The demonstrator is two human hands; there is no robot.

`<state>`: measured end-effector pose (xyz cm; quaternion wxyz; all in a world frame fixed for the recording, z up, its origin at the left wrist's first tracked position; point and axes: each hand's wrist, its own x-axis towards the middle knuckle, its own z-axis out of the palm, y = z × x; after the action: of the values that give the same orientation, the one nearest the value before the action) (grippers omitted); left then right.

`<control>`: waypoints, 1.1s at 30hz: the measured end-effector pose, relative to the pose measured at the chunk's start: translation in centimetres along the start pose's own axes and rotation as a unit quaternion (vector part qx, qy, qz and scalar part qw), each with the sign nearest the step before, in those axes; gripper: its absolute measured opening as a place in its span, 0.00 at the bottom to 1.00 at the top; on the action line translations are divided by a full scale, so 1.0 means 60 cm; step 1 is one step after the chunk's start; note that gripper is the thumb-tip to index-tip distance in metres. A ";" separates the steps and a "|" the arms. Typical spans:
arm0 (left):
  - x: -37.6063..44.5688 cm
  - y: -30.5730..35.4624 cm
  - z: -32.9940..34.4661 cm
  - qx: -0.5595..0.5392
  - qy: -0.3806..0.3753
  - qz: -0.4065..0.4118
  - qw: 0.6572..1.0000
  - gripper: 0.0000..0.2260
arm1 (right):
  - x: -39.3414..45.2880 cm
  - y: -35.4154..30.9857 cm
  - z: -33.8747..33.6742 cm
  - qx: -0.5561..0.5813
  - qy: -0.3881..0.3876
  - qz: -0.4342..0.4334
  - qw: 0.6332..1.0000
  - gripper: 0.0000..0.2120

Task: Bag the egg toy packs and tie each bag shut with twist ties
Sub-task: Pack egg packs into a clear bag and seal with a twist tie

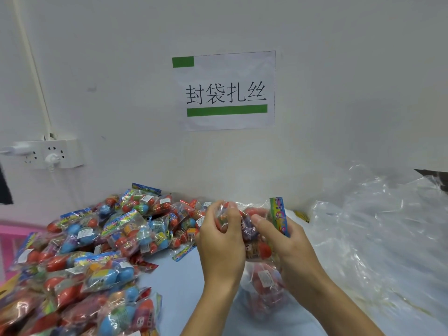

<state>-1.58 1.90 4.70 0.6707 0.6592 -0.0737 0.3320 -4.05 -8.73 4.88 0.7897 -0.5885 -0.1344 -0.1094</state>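
A big heap of egg toy packs (pixel 97 251), clear wrappers with red, blue and yellow eggs and bright header cards, covers the left of the table. My left hand (pixel 221 243) and my right hand (pixel 283 241) are raised side by side at the centre, both gripping a bundle of egg toy packs (pixel 252 229) between them. A green-and-blue header card (pixel 280 215) sticks up by my right thumb. Below the hands hangs or lies a clear bag with egg packs (pixel 265 289) in it. No twist tie is visible.
A mound of crumpled clear plastic bags (pixel 378 238) fills the right side. The light blue table (pixel 184 275) meets a white wall with a paper sign (pixel 225 90). A wall socket strip (pixel 48 154) is at left; a pink crate (pixel 12 238) sits at the left edge.
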 end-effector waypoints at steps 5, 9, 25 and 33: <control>-0.004 0.006 -0.006 0.028 -0.025 0.016 0.999 0.26 | 0.001 0.004 -0.004 -0.021 0.048 -0.019 0.998 0.11; -0.007 0.014 -0.003 -0.012 -0.066 -0.029 0.997 0.18 | 0.000 0.009 -0.003 -0.112 0.109 -0.074 0.985 0.04; -0.012 0.015 0.003 -0.021 -0.048 -0.002 0.999 0.17 | -0.015 -0.003 0.022 -0.184 0.113 -0.096 0.972 0.16; -0.014 0.013 -0.001 -0.032 -0.140 -0.045 0.989 0.22 | -0.003 -0.017 -0.011 -0.160 0.142 -0.094 0.972 0.16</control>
<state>-2.64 1.62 4.88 0.6886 0.6802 -0.1474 0.2035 -4.52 -9.62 5.53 0.6823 -0.6706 -0.0564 -0.2856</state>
